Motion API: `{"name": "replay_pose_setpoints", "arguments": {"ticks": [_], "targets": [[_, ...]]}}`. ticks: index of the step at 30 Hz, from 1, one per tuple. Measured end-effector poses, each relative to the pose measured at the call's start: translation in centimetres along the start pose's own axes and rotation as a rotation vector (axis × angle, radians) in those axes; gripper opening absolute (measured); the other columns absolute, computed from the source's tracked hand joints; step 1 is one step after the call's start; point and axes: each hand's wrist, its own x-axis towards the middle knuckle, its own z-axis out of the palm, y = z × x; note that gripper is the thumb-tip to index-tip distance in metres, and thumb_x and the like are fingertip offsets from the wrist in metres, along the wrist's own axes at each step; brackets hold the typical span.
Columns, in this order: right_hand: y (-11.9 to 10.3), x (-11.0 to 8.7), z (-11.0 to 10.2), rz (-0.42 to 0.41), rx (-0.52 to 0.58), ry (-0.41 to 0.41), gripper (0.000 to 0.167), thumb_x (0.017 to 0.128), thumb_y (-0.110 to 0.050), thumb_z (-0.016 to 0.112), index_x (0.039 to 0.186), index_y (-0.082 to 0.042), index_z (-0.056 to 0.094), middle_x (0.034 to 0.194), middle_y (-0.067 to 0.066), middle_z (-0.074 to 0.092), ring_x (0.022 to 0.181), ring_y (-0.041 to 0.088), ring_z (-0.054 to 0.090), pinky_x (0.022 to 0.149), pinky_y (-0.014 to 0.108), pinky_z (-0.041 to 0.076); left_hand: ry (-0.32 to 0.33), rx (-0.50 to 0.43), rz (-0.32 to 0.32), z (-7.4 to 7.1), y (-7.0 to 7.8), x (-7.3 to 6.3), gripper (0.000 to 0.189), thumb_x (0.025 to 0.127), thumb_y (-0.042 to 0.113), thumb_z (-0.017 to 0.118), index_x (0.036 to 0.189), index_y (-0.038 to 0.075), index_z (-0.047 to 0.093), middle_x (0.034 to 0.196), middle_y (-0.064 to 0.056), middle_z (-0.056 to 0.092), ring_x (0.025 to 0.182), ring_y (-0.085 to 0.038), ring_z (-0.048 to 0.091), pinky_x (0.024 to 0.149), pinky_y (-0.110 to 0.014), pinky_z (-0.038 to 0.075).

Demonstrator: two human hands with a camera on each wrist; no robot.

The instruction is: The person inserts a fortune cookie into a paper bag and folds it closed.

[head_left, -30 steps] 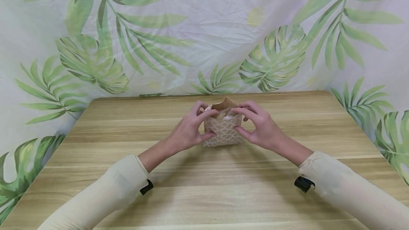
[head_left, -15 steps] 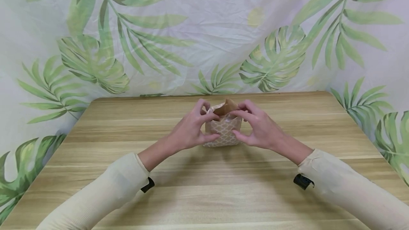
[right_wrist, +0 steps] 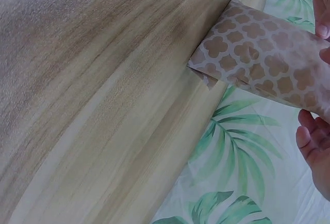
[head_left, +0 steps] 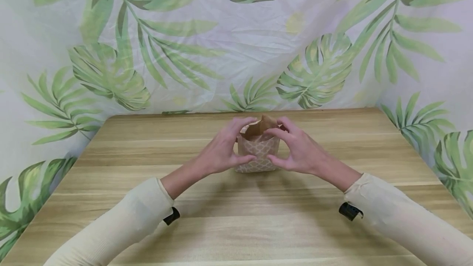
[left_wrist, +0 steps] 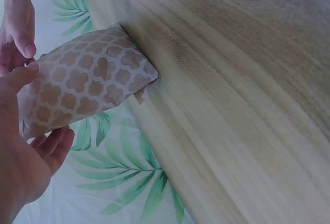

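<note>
A small brown paper bag (head_left: 257, 153) with a white lattice print stands on the table between both hands, its mouth gaping upward. My left hand (head_left: 220, 147) grips its left side, thumb on the front face and fingers over the rim toward the back. On the other side my right hand (head_left: 300, 149) holds it the same way, one finger lying across the rim near a raised flap. In the left wrist view the patterned face of the bag (left_wrist: 85, 80) shows smooth and full. The right wrist view shows the bag's folded bottom corner (right_wrist: 206, 74) against the table.
The wooden table (head_left: 244, 233) reaches back to a hanging cloth (head_left: 251, 44) printed with green leaves. Black wrist devices (head_left: 171, 216) sit under the cream sleeves (head_left: 122, 216).
The bag's mouth has widened and become rounder. My left fingers have gone from the front rim to the back left of it, while both thumbs have slid inward along the front.
</note>
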Motion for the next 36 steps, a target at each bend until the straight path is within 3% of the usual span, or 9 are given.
{"name": "replay_pose_setpoints", "arguments": {"ticks": [5,12,20,30,36], "targets": [[0.12,0.03,0.12,-0.020,0.029,0.010,0.045,0.078,-0.014,0.087,0.118,-0.003,0.071,0.128,0.017,0.057,0.109,0.030,0.063,0.083,0.044,0.058,-0.017,-0.058,-0.052,0.24,-0.12,-0.12,0.099,0.075,0.011,0.094,0.156,0.005,0.037,0.146,-0.020,0.054,0.104,-0.028,0.061,0.072,-0.033,0.057],[0.13,0.13,0.04,-0.023,0.030,-0.001,0.042,0.079,-0.016,0.087,0.115,-0.001,0.072,0.128,0.018,0.057,0.106,0.028,0.063,0.081,0.042,0.058,-0.019,-0.101,-0.086,0.44,-0.17,-0.26,0.097,0.076,0.010,0.093,0.156,0.006,0.037,0.144,-0.018,0.055,0.107,-0.028,0.061,0.077,-0.040,0.059],[-0.03,0.21,-0.27,0.026,-0.019,-0.067,0.052,0.078,-0.026,0.087,0.123,-0.006,0.072,0.135,0.017,0.056,0.107,0.029,0.064,0.081,0.044,0.058,-0.015,-0.091,-0.071,0.53,-0.28,-0.25,0.097,0.077,0.008,0.093,0.155,0.007,0.037,0.146,-0.020,0.054,0.108,-0.027,0.062,0.077,-0.041,0.058],[-0.27,0.52,-0.39,0.064,-0.073,-0.171,0.047,0.077,-0.034,0.088,0.110,-0.003,0.076,0.135,0.021,0.058,0.116,0.034,0.060,0.092,0.050,0.055,-0.014,-0.093,-0.061,0.68,-0.30,-0.32,0.097,0.076,0.009,0.094,0.155,0.007,0.037,0.140,-0.019,0.059,0.109,-0.028,0.064,0.078,-0.035,0.058],[-0.31,0.42,-0.61,0.100,0.015,-0.144,0.050,0.081,-0.030,0.085,0.123,-0.006,0.073,0.138,0.017,0.056,0.118,0.033,0.060,0.093,0.052,0.055,-0.016,-0.104,-0.057,0.73,-0.32,-0.37,0.098,0.076,0.009,0.094,0.155,0.008,0.037,0.135,-0.018,0.061,0.099,-0.023,0.064,0.077,-0.032,0.058]]}}
